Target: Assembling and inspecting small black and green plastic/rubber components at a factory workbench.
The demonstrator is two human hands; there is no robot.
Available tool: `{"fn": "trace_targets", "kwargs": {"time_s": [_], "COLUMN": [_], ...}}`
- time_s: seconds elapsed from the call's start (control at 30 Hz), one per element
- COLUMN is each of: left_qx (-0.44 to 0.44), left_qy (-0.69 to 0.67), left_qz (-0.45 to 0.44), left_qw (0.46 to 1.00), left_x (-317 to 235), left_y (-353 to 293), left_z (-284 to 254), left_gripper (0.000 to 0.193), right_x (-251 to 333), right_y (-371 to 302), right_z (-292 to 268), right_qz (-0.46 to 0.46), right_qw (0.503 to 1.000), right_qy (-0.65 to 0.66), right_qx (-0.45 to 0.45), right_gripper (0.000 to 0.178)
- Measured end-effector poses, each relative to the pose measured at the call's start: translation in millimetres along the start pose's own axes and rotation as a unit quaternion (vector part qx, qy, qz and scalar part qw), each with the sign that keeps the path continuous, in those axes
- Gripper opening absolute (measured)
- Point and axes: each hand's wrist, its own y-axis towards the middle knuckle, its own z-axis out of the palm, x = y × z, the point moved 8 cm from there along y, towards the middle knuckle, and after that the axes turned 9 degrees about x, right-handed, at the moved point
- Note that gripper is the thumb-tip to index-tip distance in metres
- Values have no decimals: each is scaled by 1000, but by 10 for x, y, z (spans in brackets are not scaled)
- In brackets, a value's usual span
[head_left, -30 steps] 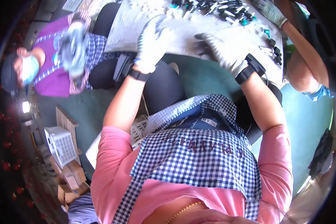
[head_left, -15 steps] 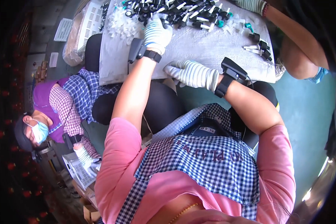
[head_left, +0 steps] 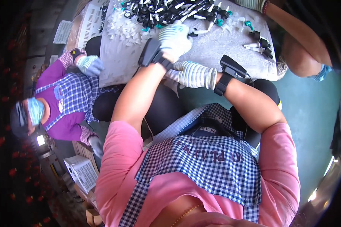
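Note:
My left hand (head_left: 175,39), in a white striped glove, is over the table at the near edge of a pile of black pump heads with white nozzles (head_left: 161,13). Its fingers curl under and are blurred; whatever they hold is hidden. Just right of its fingers lies a black pump head (head_left: 193,33). My right hand (head_left: 195,75), gloved the same way, rests at the table's near edge with fingers stretched leftward, their tips partly behind my left wrist. Nothing shows in it. Translucent white plastic pieces (head_left: 127,28) are heaped left of the pile.
The grey-white tabletop (head_left: 227,53) spans in front of me. A few pump heads (head_left: 260,45) and a green piece (head_left: 249,25) lie to the right. Another person's gloved hand (head_left: 254,3) is at the far right. A masked co-worker (head_left: 64,102) sits at left, near white baskets (head_left: 81,172).
My left hand has drawn back from the pile, moving right and nearer to me. My right hand has barely moved. The co-worker at left has turned and raised one gloved hand toward the table.

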Motion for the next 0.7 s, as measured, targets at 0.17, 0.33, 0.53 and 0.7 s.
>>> {"fn": "trace_targets", "kwargs": {"time_s": [0.17, 0.33, 0.53, 0.7], "left_qx": [-151, -232, -216, 173], "left_qy": [-99, 5, 56, -287], "left_qz": [11, -250, -734, -851], "left_qw": [984, 940, 642, 404], "left_x": [558, 1702, 2359, 1494], "left_y": [-1296, -3627, -7979, -9006], "left_z": [-525, -127, 909, 2077], "left_gripper": [23, 23, 42, 37], "right_x": [2, 27, 100, -10], "right_y": [-17, -86, -79, -87], "right_z": [48, -68, -12, -61], "right_qz": [43, 1, -9, -7], "right_qw": [998, 986, 987, 993], "right_qy": [29, -158, -152, -92], "right_qx": [-17, -54, -57, -75], "right_gripper": [39, 43, 41, 39]}}
